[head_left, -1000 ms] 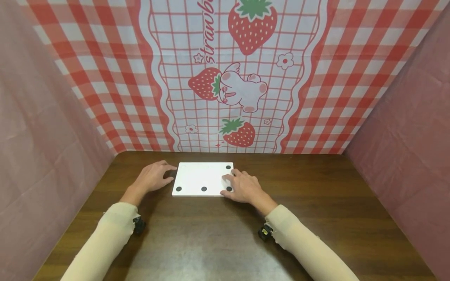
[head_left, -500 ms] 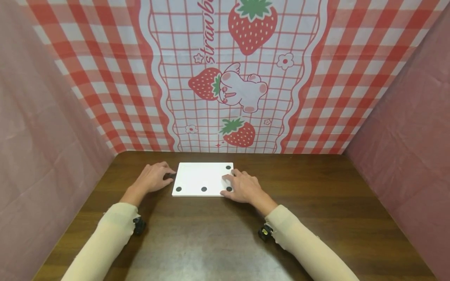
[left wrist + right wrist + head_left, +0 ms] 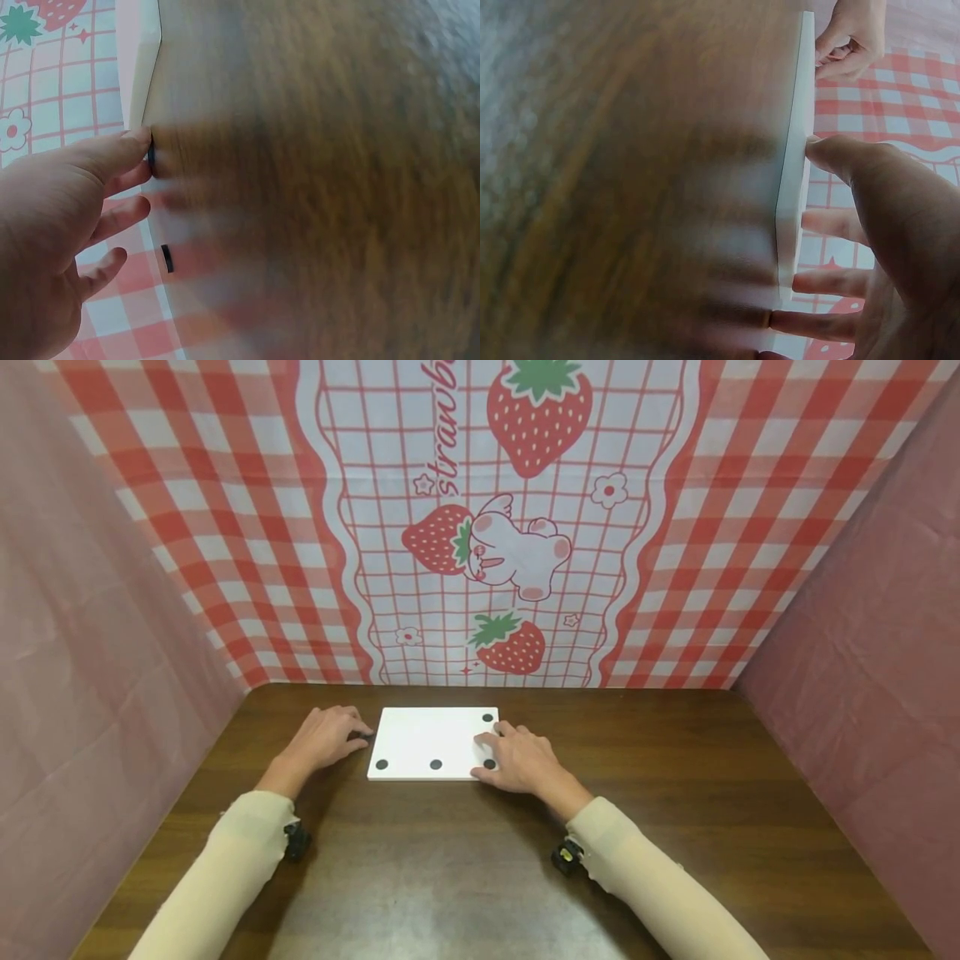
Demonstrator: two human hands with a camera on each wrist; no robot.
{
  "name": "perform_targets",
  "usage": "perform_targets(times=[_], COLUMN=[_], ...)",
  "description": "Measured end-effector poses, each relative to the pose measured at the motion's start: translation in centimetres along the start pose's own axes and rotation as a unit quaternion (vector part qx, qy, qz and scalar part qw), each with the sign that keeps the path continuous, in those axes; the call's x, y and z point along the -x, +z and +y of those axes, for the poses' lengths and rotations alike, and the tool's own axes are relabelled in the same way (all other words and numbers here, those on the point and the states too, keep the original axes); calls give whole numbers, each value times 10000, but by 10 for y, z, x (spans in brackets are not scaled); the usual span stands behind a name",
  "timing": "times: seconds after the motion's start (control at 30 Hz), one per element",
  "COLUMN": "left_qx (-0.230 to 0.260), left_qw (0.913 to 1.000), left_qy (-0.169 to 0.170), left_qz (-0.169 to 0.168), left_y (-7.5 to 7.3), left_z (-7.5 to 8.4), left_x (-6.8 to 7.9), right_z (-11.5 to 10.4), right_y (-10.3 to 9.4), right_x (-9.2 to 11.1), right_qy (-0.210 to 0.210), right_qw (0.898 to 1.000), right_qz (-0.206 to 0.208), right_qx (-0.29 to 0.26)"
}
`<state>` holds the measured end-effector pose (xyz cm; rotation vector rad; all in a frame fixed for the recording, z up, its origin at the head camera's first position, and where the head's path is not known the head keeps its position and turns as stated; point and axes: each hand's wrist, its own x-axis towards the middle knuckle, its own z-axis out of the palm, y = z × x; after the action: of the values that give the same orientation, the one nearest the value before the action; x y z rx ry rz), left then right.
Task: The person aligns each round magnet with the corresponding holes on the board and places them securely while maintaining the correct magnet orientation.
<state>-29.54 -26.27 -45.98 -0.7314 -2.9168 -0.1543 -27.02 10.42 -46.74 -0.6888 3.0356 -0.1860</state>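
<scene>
A white rectangular board [image 3: 427, 735] with several black round spots lies flat on the table near the back. Left of it, the left hand [image 3: 321, 739] pinches a small black disc [image 3: 151, 155] between thumb and index finger, close to the board's edge; the other fingers are spread. The right hand [image 3: 521, 760] rests on the board's right end, thumb and fingers stretched out over the surface. Its thumb lies by a black spot [image 3: 490, 764] in the near right corner, and more spots show along the near edge.
A second small black piece [image 3: 167, 259] lies on the wooden table [image 3: 450, 860] beyond the left hand in the left wrist view. A red-and-white strawberry cloth [image 3: 517, 552] hangs behind the table. Pink cloth walls [image 3: 862, 652] stand at both sides.
The left thumb and index finger have drawn slightly together and back from the board around the black disc. The right hand and the board stay in place.
</scene>
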Motion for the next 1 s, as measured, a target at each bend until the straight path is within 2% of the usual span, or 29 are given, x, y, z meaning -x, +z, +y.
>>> perform_targets(times=[0.1,0.17,0.23,0.33,0.4,0.6,1.0], left_qx=[9,40,8,23,-6,-39,-38], left_qw=[9996,9982,9977,9982,9995,9999,10000], left_qy=[220,471,528,477,269,107,61], left_qz=[175,375,415,356,181,-33,-40], left_y=[3,19,20,18,2,2,0], left_z=[-4,-20,-22,-20,-4,-1,1], left_x=[0,-5,-5,-6,-2,-6,-4], right_z=[1,1,1,1,1,2,1], right_y=[1,1,1,1,1,1,1], right_x=[0,-1,-1,0,0,0,0], right_qy=[-33,-51,-59,-64,-67,-45,-55], right_qw=[10000,10000,10000,10000,10000,10000,10000], right_qz=[37,53,57,57,59,40,30], right_qx=[-18,-21,-22,-24,-30,-37,0])
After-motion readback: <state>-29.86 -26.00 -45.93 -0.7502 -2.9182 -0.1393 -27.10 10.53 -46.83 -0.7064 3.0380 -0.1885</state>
